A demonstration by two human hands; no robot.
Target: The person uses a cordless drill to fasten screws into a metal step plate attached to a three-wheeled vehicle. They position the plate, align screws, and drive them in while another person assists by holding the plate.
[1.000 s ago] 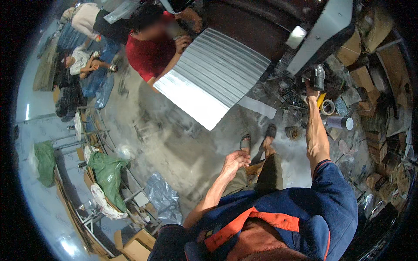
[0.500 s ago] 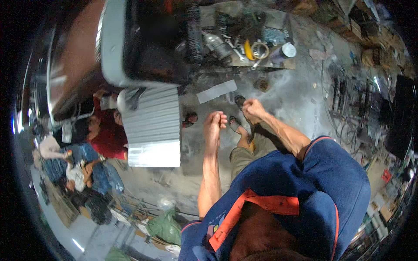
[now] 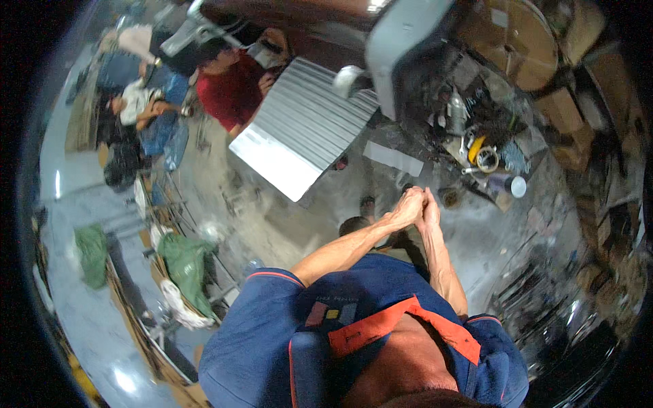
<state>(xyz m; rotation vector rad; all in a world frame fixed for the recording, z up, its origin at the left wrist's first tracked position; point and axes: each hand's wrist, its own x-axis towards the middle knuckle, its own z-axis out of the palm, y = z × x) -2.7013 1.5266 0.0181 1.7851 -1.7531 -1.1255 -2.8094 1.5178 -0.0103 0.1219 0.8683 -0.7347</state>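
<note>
In front of my body, my left hand (image 3: 408,208) and my right hand (image 3: 428,209) press against each other with fingers curled in. Whether anything small sits between them is hidden. Ahead of them on the floor lies a pale flat strip (image 3: 393,158). A small brown round container (image 3: 449,198) stands just right of my hands. To the left is a ribbed grey metal panel (image 3: 309,102) with a smooth bright end, not touched by either hand.
A grey-framed machine (image 3: 401,54) rises ahead. Right of it lie spanners, a tape roll (image 3: 487,159), a yellow object (image 3: 476,147) and a can (image 3: 517,186). A person in red (image 3: 228,88) works beyond the panel; another sits far left. Cardboard (image 3: 561,112) is stacked right.
My hands, apart before, have come together. My view has turned, so the panel and machine appear farther right. The person in red appears higher and farther right.
</note>
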